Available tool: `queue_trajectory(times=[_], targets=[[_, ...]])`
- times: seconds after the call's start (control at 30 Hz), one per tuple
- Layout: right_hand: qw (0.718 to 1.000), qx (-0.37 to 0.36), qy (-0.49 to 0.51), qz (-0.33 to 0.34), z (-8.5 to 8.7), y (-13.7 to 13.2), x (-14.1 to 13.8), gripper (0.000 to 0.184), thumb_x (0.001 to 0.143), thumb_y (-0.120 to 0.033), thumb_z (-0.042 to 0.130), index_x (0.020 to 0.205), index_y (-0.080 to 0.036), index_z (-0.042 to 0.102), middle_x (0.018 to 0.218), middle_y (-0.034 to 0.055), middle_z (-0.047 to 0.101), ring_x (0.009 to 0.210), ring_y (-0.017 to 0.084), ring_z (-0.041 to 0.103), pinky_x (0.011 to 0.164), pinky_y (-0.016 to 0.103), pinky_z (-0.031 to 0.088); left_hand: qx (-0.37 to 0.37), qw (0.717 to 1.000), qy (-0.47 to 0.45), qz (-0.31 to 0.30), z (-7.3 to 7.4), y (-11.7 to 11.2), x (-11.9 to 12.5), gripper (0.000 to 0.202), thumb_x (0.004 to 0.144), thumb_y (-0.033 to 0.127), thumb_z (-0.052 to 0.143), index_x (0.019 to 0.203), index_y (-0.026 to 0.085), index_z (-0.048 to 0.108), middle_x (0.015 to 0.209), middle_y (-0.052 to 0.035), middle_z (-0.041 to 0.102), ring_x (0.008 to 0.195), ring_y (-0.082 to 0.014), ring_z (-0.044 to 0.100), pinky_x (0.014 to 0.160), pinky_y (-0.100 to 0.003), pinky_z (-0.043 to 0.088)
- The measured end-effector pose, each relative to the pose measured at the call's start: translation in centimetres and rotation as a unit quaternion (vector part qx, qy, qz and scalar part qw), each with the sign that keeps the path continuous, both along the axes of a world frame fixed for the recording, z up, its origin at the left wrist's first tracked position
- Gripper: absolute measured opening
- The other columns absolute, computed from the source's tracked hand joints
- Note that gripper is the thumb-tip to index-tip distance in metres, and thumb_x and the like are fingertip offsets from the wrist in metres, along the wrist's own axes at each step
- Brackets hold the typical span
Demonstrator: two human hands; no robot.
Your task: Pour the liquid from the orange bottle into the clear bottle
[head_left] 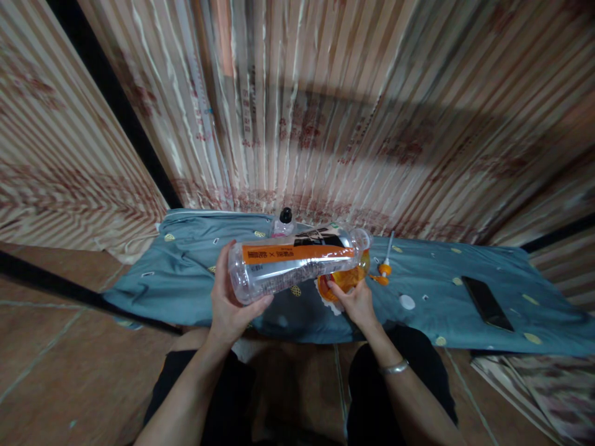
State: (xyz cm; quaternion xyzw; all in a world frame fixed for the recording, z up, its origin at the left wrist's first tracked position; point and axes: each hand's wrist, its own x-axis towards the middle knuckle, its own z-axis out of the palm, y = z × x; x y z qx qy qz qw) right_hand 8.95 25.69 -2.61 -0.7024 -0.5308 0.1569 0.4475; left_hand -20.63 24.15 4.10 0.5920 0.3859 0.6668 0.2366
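Bottle [297, 263] of clear plastic with an orange label is held almost level above the blue cloth [186, 272], its mouth tipped down to the right. The left hand [230, 303] cups its base with fingers wrapped round it. Under the bottle's mouth sits an orange container [346, 279], and the right hand [356, 300] is closed on its near side. This looks like pouring from one into the other. The next move calls for keeping the mouth lined up and tilting slowly. Right of the bottle lie an orange pump head [383, 270], a white cap [407, 301] and, farther off, a phone [487, 302]; behind it stands a small black-capped bottle [283, 223]. The container's opening is hidden, and any flowing liquid is hard to make out.
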Motion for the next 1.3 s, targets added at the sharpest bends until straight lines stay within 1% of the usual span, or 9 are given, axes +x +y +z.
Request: queue_trajectory(times=[0.17,0.37,0.5,0.6,0.73,0.97,1.17,1.3], targets=[[1.000,-0.022,0.000,-0.008,0.22,-0.03,-0.02,0.069,0.064,-0.077,0.075,0.102,-0.021,0.063,0.100,0.0208,0.082,0.095,0.043,0.079,0.084,0.054,0.063,0.000,1.000,-0.007,-0.002,0.17,-0.03,0.10,0.104,0.068,0.058,0.093,0.156,0.026,0.049,0.141,-0.0155,0.066,0.123,-0.0356,0.071,0.101,-0.048,0.061],[1.000,-0.009,0.008,0.001,0.26,-0.08,-0.03,0.064,0.065,-0.074,0.076,0.101,-0.022,0.062,0.099,0.0181,0.082,0.095,0.041,0.079,0.084,0.053,0.063,-0.003,1.000,-0.007,0.002,0.25,-0.06,0.16,0.105,0.067,0.058,0.094,0.156,0.026,0.049,0.141,-0.0157,0.067,0.124,-0.0367,0.071,0.102,-0.049,0.061],[1.000,-0.016,0.008,0.000,0.27,-0.05,-0.06,0.065,0.065,-0.074,0.076,0.102,-0.022,0.062,0.100,0.0193,0.081,0.096,0.041,0.079,0.085,0.053,0.063,-0.005,1.000,-0.007,-0.009,0.16,-0.08,0.13,0.105,0.069,0.057,0.093,0.158,0.027,0.047,0.140,-0.0147,0.067,0.123,-0.0361,0.071,0.101,-0.049,0.062],[1.000,-0.019,0.012,0.001,0.27,-0.03,-0.06,0.065,0.065,-0.074,0.076,0.102,-0.021,0.062,0.100,0.0195,0.081,0.095,0.041,0.079,0.085,0.053,0.063,0.003,1.000,0.000,-0.001,0.16,-0.06,0.09,0.104,0.069,0.056,0.093,0.158,0.027,0.047,0.141,-0.0150,0.067,0.124,-0.0360,0.071,0.102,-0.048,0.061],[1.000,-0.024,0.008,0.003,0.24,0.00,0.00,0.066,0.065,-0.074,0.075,0.102,-0.021,0.063,0.102,0.0202,0.082,0.095,0.041,0.080,0.086,0.054,0.063,0.011,1.000,0.002,0.000,0.17,0.01,0.08,0.105,0.068,0.058,0.093,0.158,0.026,0.049,0.142,-0.0157,0.067,0.123,-0.0358,0.071,0.101,-0.048,0.061],[1.000,-0.017,0.000,-0.004,0.10,-0.02,0.07,0.068,0.065,-0.077,0.075,0.102,-0.021,0.064,0.100,0.0201,0.082,0.095,0.041,0.079,0.085,0.053,0.063,0.023,1.000,-0.005,-0.007,0.00,0.06,0.05,0.102,0.070,0.055,0.093,0.159,0.030,0.049,0.142,-0.0138,0.067,0.123,-0.0333,0.072,0.101,-0.045,0.061],[1.000,-0.005,0.003,0.004,-0.13,-0.01,0.11,0.071,0.066,-0.078,0.075,0.105,-0.020,0.064,0.101,0.0198,0.082,0.095,0.041,0.079,0.084,0.052,0.064,0.004,1.000,0.001,0.008,0.01,-0.03,0.04,0.106,0.068,0.059,0.093,0.158,0.026,0.049,0.146,-0.0163,0.064,0.127,-0.0362,0.070,0.103,-0.047,0.061],[1.000,-0.007,-0.005,0.001,-0.24,0.05,0.14,0.069,0.067,-0.078,0.075,0.104,-0.020,0.064,0.100,0.0201,0.082,0.095,0.041,0.079,0.084,0.053,0.064,0.001,1.000,-0.003,-0.002,0.08,-0.07,0.06,0.106,0.069,0.057,0.093,0.159,0.025,0.047,0.143,-0.0159,0.067,0.125,-0.0357,0.071,0.102,-0.048,0.061]])
